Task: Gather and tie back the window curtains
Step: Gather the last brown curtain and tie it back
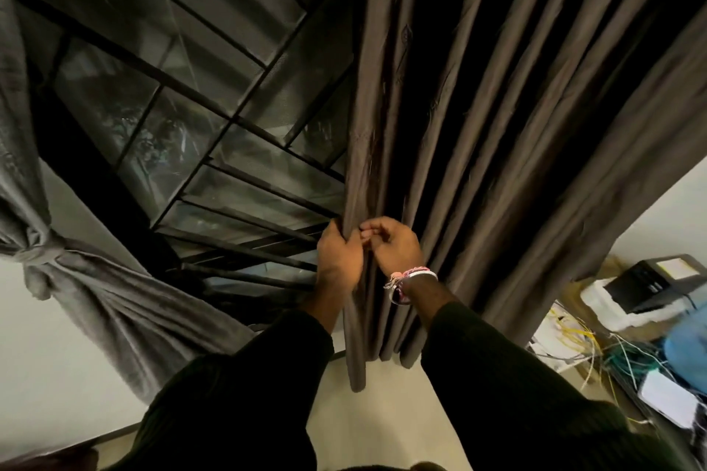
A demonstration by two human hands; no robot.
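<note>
Dark sleeves (245, 394) nearest, over pale floor (382, 424). Left hand (338, 256) grips the edge fold of the brown pleated fabric curtain (478, 118), centre-right; right hand (394, 247) pinches the next pleat, braided bracelet (411, 277) at its wrist. Curtain hangs lengthwise top to floor. Far left: grey knotted curtain (42, 252), dark barred window (183, 96). Right: tangled cables (597, 352), black box (658, 281). No legible writing.

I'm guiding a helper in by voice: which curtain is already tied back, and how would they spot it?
Start at the dark barred window. To its left hangs the grey curtain, cinched by a knotted tie and flaring below. Unlike the brown curtain on the right, which hangs in loose pleats, no hand touches it.
</note>
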